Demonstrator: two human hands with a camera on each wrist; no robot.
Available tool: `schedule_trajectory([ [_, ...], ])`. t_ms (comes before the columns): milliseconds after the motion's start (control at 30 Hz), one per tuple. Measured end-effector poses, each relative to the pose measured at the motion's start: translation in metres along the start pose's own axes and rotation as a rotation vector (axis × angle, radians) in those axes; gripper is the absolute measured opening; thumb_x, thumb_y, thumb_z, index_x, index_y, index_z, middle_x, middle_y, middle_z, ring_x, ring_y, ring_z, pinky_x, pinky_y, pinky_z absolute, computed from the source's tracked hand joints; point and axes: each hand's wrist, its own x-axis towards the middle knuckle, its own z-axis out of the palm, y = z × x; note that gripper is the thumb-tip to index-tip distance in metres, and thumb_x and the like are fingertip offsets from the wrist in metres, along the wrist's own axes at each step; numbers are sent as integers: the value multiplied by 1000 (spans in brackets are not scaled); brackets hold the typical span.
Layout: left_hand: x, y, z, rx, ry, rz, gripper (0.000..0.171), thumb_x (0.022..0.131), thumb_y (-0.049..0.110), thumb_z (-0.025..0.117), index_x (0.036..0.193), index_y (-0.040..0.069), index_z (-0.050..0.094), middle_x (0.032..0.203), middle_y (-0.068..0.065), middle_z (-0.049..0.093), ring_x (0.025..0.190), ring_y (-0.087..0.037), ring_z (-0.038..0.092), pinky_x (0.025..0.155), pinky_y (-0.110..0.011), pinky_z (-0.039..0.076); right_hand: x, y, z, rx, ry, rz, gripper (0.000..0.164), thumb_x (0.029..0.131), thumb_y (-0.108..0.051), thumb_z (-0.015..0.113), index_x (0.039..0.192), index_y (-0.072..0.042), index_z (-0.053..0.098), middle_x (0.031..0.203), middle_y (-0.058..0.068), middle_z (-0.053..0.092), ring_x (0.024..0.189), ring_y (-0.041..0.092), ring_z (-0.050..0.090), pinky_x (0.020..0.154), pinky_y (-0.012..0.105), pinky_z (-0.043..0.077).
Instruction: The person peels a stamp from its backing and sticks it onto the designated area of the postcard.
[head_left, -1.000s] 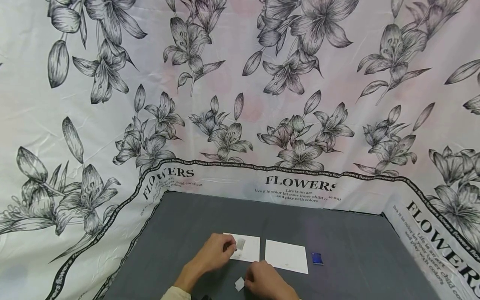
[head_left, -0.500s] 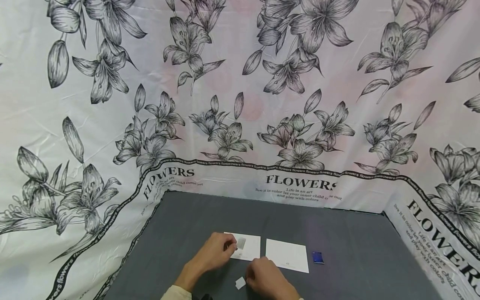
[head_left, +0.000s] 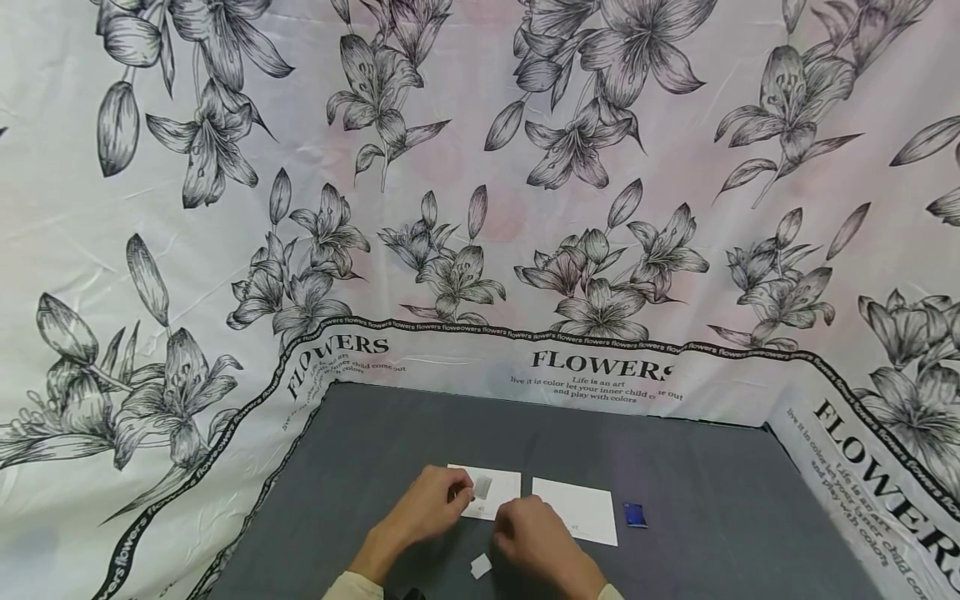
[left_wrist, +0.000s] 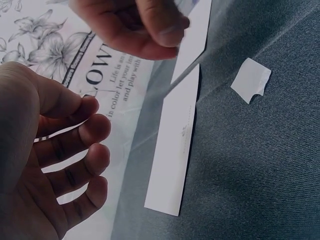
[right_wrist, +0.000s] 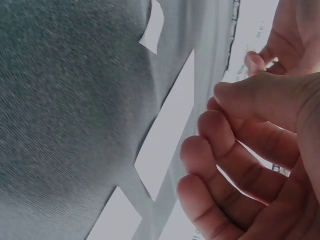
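Observation:
My left hand (head_left: 429, 502) pinches something thin and see-through between thumb and forefinger. In the left wrist view its edge shows only as a faint line. A grey translucent patch (head_left: 482, 487) appears beside these fingertips, over the left white card (head_left: 502, 500). My right hand (head_left: 536, 537) hovers near the lower corner between the cards, fingers loosely curled; nothing shows in it. The right white card (head_left: 573, 510) lies beside the left one, with small faint print. Below both hands lies a small white paper piece (head_left: 481, 567), slightly curled, with a notched edge (left_wrist: 251, 80).
A small blue packet (head_left: 634, 515) lies right of the cards. Dark grey cloth (head_left: 712, 500) covers the table. White fabric with black flower drawings (head_left: 450, 250) hangs behind and along both sides.
My right hand has moved up and slightly right, away from the small white paper piece, toward the cards. My left hand stays nearly still.

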Motion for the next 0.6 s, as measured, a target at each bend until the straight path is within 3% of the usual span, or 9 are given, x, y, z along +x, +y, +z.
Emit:
schedule_trajectory([
  [167, 0, 2, 0, -14, 9, 18, 14, 101, 9, 69, 91, 14, 77, 73, 14, 60, 65, 4, 49, 60, -20, 43, 3, -2, -8, -29, 56, -8, 13, 83, -10, 83, 76, -18, 75, 65, -15, 61, 60, -4, 45, 56, 21, 44],
  [600, 1, 0, 6, -9, -2, 28, 12, 100, 11, 70, 91, 14, 78, 72, 15, 60, 63, 4, 48, 59, -20, 44, 11, -13, -19, -9, 109, 3, 11, 87, -7, 82, 80, -15, 79, 67, -14, 60, 61, -3, 43, 58, 20, 42],
])
